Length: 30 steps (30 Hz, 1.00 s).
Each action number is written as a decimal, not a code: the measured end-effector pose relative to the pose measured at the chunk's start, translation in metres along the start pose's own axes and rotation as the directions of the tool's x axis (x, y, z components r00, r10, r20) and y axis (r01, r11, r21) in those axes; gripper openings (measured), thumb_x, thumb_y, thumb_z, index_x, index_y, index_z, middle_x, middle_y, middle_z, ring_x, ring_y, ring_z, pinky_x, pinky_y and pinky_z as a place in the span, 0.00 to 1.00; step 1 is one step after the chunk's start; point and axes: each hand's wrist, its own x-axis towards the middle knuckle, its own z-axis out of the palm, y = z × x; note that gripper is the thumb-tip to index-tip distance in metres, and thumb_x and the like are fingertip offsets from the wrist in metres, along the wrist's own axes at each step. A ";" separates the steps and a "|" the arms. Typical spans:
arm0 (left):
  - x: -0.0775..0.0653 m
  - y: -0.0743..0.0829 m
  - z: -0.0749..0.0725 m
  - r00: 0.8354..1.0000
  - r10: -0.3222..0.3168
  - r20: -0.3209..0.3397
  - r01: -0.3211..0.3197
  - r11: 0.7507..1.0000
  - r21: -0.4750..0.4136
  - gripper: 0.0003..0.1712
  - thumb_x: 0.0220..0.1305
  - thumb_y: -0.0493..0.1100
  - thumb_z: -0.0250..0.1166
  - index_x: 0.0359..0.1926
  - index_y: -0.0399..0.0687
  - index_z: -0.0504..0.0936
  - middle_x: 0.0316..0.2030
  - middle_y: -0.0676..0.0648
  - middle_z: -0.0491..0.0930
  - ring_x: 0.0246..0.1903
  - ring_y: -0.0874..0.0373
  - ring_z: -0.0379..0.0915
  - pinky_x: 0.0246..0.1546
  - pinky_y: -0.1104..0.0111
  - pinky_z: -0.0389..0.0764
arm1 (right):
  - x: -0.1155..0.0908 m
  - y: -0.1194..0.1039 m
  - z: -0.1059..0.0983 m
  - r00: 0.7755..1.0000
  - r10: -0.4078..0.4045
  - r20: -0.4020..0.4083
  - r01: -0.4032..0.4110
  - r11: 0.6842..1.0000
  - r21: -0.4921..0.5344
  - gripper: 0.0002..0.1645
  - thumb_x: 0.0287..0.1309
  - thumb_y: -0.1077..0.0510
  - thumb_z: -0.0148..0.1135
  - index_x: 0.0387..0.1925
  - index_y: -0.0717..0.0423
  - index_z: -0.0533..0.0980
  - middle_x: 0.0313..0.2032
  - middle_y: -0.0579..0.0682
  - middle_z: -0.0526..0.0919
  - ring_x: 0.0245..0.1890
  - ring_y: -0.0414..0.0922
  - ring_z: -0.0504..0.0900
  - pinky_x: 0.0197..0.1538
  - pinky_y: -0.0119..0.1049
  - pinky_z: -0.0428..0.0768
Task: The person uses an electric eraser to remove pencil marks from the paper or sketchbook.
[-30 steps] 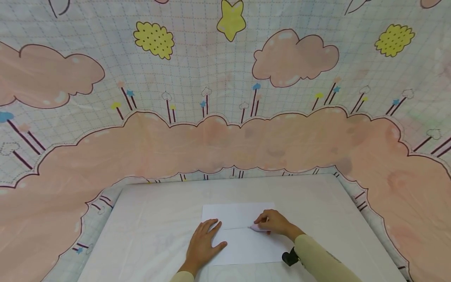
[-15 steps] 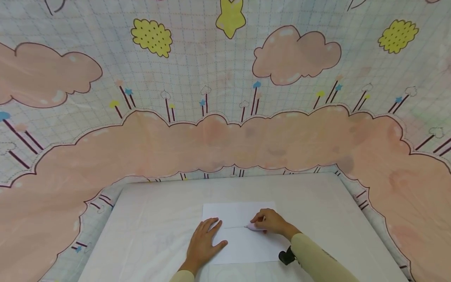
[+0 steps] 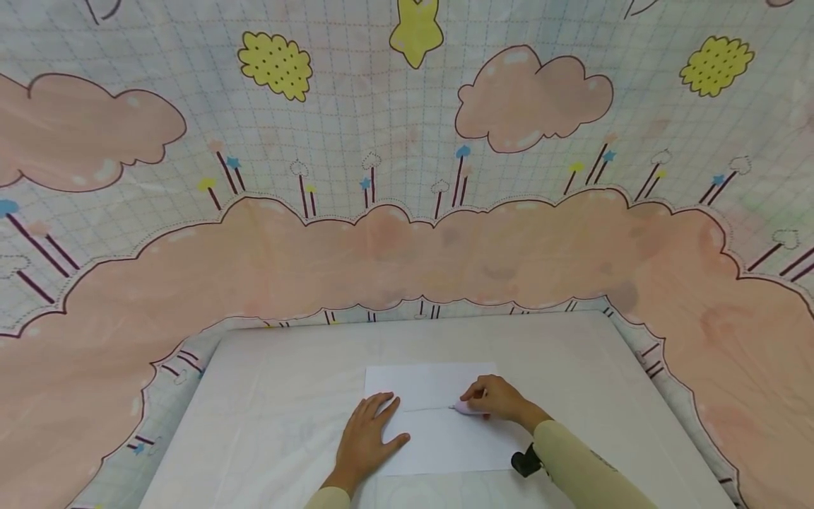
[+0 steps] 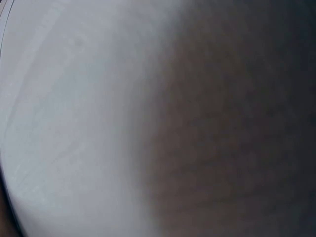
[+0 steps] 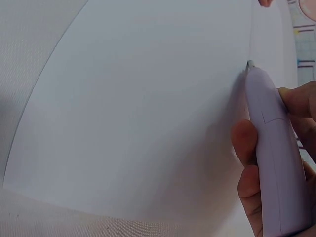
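Got a lilac tool (image 5: 280, 165) gripped in my right hand (image 3: 499, 397), left hand (image 3: 365, 440) spread loose on paper (image 3: 439, 449), short of table's (image 3: 273, 396) far edge.

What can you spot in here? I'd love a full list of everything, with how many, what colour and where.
Paper sheet: one, white, flat on the table
Thin line: one, greyish, across the sheet between the hands; crease, cut or drawn, I can't tell
Pen-shaped tool: one, pale lavender with a metal tip, in the right hand
Table: one, white-covered, under the sheet
Backdrop: pale grid with peach clouds, behind the table
Printed star: one, yellow, top middle of the backdrop
Black piece: one, black, by the right cuff
Sleeves: two, pale yellow-green, bottom edge
Left hand: one, bare, on the sheet's left side
Right hand: one, bare, gripping the tool
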 end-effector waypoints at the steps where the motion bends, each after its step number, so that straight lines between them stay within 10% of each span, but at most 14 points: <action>1: 0.000 0.000 0.000 1.000 0.001 -0.002 -0.001 1.000 0.000 0.41 0.58 0.71 0.61 0.65 0.53 0.76 0.65 0.53 0.71 0.68 0.52 0.62 0.72 0.52 0.61 | 0.000 0.000 0.000 1.000 -0.001 0.000 0.001 1.000 -0.005 0.08 0.59 0.61 0.65 0.39 0.57 0.86 0.30 0.47 0.75 0.21 0.43 0.76 0.23 0.29 0.75; 30: -0.001 0.000 0.001 0.999 0.014 -0.037 -0.014 1.000 0.003 0.40 0.57 0.70 0.62 0.64 0.54 0.77 0.64 0.53 0.72 0.67 0.53 0.64 0.71 0.51 0.63 | 0.006 -0.005 0.009 0.999 -0.040 0.021 0.040 0.999 0.008 0.08 0.60 0.61 0.64 0.39 0.58 0.85 0.32 0.47 0.77 0.23 0.44 0.77 0.24 0.28 0.75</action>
